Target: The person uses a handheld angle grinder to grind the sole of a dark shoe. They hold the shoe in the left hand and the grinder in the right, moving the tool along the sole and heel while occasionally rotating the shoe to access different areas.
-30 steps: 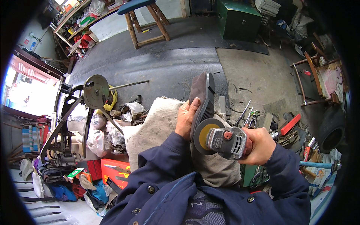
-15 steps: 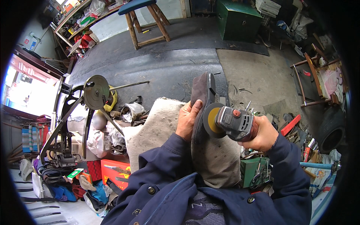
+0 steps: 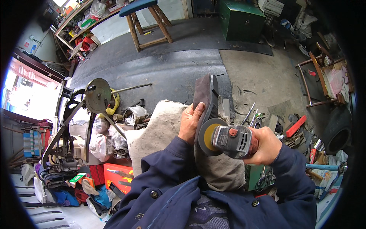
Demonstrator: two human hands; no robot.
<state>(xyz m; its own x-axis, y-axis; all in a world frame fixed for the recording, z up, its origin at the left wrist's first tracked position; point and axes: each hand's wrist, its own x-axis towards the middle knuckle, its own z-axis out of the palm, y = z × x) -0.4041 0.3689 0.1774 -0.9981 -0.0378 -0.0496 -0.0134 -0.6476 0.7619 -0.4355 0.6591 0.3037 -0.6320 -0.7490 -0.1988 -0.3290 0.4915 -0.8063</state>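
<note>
- The dark brown suede shoe with a black rubber sole [image 3: 202, 91] stood toe-up or heel-up, I couldn't tell which, at the centre of the frame, its sole facing right.
- The bare left hand [image 3: 191, 123] was clamped on the shoe's left side, the thumb lying over the suede.
- The bare right hand [image 3: 267, 144] was wrapped around the rear of the black-and-red angle grinder [image 3: 237, 142], right of centre.
- The round grey disc with a yellow middle [image 3: 208, 138] overlapped the lower sole; from where I stood, I couldn't tell whether they touched.
- The shoe looked light to me, its upper soft and likely to give under a squeeze, its sole stiffer and bendable; suede seemed unlikely to slip. The side away from the disc looked the sensible place to grip.
- The grinder looked heavy and rigid, its weight toward the disc, so its rear body was the part to hold firmly.
- Below, the spotted beige cloth [image 3: 158, 128] covered the lap, centre of the frame.
</note>
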